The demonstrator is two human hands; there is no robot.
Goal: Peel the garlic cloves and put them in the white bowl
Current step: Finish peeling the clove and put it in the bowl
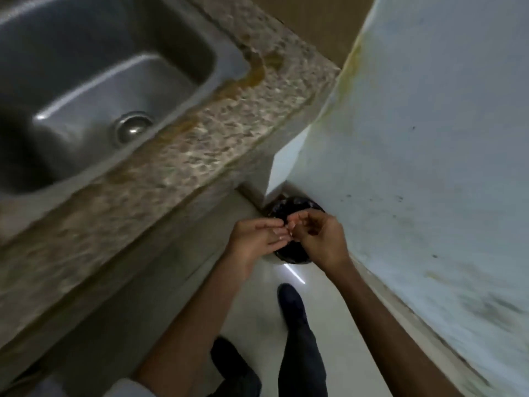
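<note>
Both my hands are held together low over a round bin with a black liner (294, 203) that stands on the floor. My left hand (257, 237) lies flat with its fingers straight, pointing right. The curled fingertips of my right hand (322, 239) meet the tips of the left fingers. Small pale bits show where the fingers meet, too blurred to tell as garlic skin or nails. No garlic clove and no white bowl are in view.
A speckled stone counter (177, 156) with a steel sink (94, 90) runs along the left, ending just before the bin. A stained white wall (429, 138) closes the right side. My dark-trousered legs and shoes (292, 305) stand on the pale floor (257, 296).
</note>
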